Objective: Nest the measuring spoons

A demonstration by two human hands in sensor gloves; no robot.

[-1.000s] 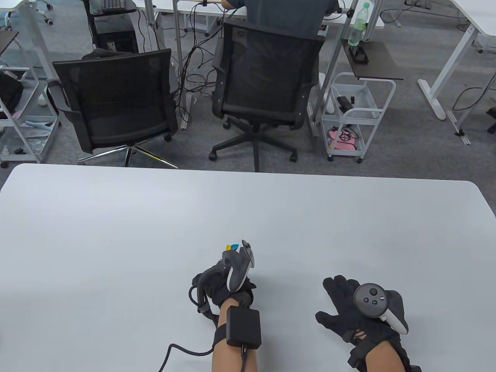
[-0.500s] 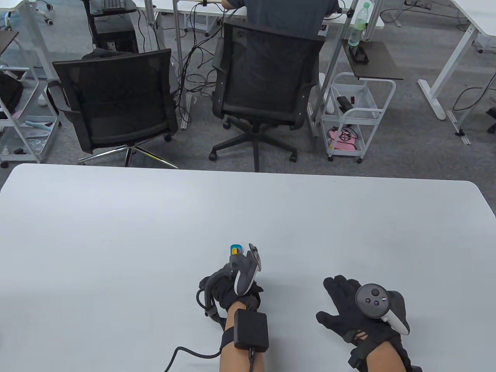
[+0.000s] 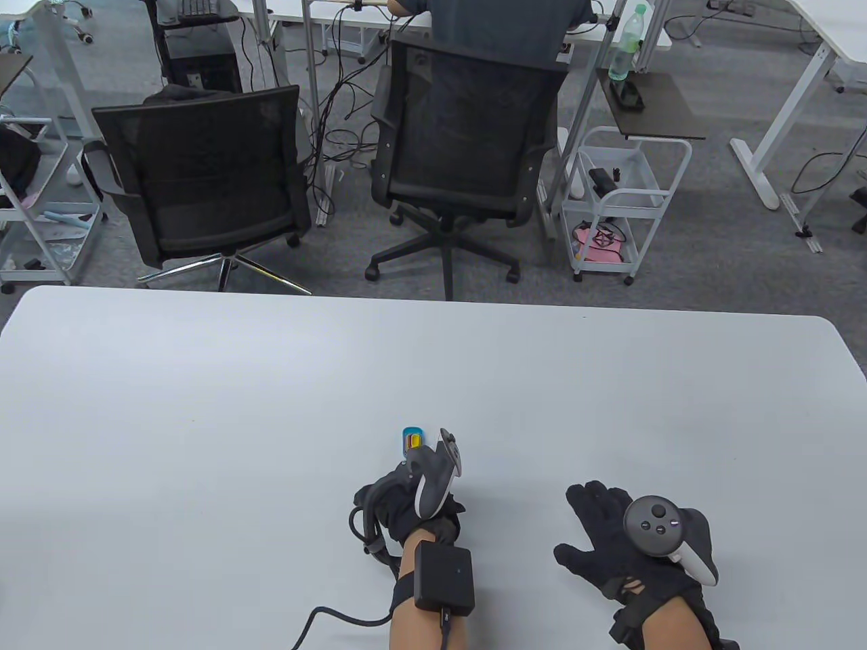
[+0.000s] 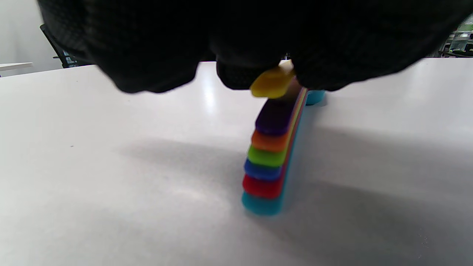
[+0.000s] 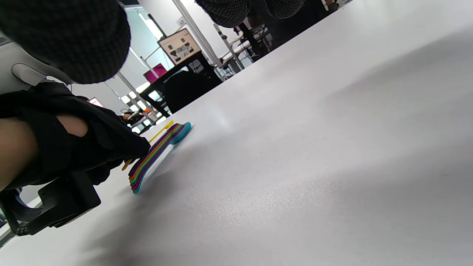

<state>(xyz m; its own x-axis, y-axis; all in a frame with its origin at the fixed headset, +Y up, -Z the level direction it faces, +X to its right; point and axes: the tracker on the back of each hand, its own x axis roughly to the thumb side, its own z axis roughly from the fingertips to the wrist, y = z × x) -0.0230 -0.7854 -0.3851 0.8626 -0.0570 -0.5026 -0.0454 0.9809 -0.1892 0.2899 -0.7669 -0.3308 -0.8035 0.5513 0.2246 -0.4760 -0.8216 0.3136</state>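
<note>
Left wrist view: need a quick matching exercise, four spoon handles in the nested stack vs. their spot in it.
Column 1:
1. yellow spoon
2. teal spoon
3. red spoon
4. purple spoon

Column 2:
A. bottom of the stack, on the table
B. directly above teal
C. top, under the left hand
D. just below yellow

Pairs: 1-C, 2-A, 3-B, 4-D

The nested spoons [image 3: 412, 437] lie on the worktop [image 3: 203, 420], just beyond the left hand [image 3: 399, 501]; the right hand [image 3: 609, 542] rests well to their right.
</note>
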